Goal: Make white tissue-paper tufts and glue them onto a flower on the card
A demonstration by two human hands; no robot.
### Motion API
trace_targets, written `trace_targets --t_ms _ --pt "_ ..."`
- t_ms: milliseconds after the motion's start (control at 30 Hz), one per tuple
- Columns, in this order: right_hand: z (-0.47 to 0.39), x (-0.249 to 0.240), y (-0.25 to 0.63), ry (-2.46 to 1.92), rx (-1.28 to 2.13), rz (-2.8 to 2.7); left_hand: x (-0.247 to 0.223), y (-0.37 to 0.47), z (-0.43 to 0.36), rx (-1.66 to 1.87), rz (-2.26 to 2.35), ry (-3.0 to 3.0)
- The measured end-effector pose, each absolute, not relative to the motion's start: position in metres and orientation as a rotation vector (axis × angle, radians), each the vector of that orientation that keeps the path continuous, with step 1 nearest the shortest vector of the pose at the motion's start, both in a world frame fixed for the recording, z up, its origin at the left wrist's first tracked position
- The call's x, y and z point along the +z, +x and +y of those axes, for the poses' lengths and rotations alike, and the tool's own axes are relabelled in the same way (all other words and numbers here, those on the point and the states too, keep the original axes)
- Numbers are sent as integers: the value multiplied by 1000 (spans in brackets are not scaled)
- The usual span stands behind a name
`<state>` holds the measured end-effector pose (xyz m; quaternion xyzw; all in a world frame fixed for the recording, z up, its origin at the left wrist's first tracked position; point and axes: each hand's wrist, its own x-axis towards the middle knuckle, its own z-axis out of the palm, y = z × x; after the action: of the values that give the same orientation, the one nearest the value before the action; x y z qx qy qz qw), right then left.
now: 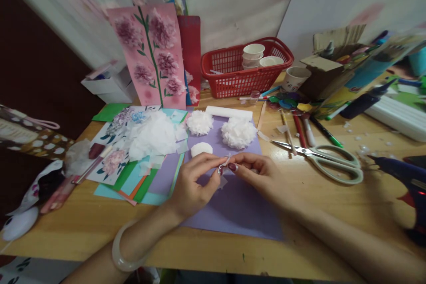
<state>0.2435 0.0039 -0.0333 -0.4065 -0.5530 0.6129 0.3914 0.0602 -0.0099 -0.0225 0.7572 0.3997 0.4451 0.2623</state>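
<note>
Flowers [238, 132]: 2; disc [201, 148]: 1; roll [229, 112]: 1, all at far part of sheet [233, 211]. Tissue [227, 159]: above sheet, at fingertips; left hand [199, 181] and right hand [258, 171], each grip pinched on it. Wooden surface [161, 246]; scissors [321, 159] right of sheet, basket [229, 84] behind, wall [229, 0] beyond.

At the centre of the frame, a thin white scrap [227, 160] is pinched by the fingers [212, 181] of the left hand [196, 182] and right hand [258, 173] over a purple sheet [233, 213]. Two white paper flowers [238, 132] are set just above; scissors [309, 152] are laid on the desk [199, 250], right of centre.
</note>
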Motion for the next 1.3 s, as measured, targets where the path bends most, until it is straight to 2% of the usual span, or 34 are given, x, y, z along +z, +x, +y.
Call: trace_targets --t_ms 233,433,867,1300 --pt "4 -36 244 -1091 1536 -1414 -23 61 -11 1174 1127 2046" --pt "4 -34 243 -1067 1539 -1434 -23 65 -9 1299 1122 2042" --pt "5 -36 245 -1092 1571 -1408 -25 59 -5 1317 1202 1622" --pt "6 -36 245 -970 1583 -1406 -22 60 -6 1241 1120 1915"
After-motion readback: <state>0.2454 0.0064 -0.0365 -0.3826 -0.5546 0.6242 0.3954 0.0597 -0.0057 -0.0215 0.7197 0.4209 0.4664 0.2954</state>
